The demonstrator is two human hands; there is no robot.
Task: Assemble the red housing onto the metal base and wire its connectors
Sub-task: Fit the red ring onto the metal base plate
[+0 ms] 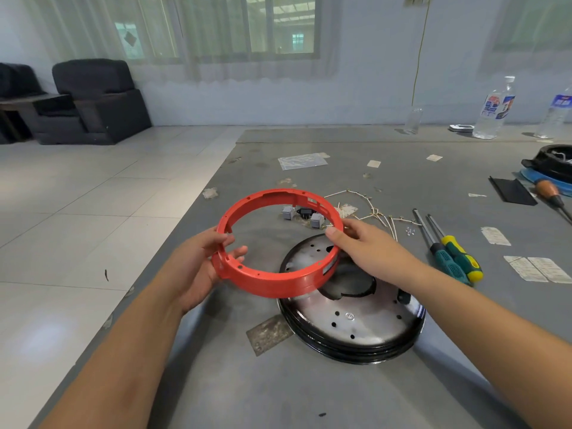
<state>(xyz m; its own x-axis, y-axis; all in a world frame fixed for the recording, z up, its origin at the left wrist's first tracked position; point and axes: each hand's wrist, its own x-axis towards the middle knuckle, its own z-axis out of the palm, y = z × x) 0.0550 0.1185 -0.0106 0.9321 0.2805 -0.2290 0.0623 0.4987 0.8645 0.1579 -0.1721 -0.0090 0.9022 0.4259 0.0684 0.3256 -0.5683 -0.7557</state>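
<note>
The red housing ring point(278, 239) is held tilted in the air above the grey surface point(309, 391), its near-right part overlapping the round metal base point(356, 320) that lies flat below it. The ring's left side is gripped by the left hand point(201, 264), whose fingers point(236, 253) are curled inside the rim with the thumb over the top. Its right side is pinched by the right hand point(362, 246), thumb on the upper edge. Beyond the ring, two grey connectors point(317, 220) and a small black part lie on the surface, beside a tangle of pale wires point(376, 213). Two green-and-yellow screwdrivers point(448, 249) lie to the right, and clear plastic bottles point(495, 108) stand at the far edge.
</note>
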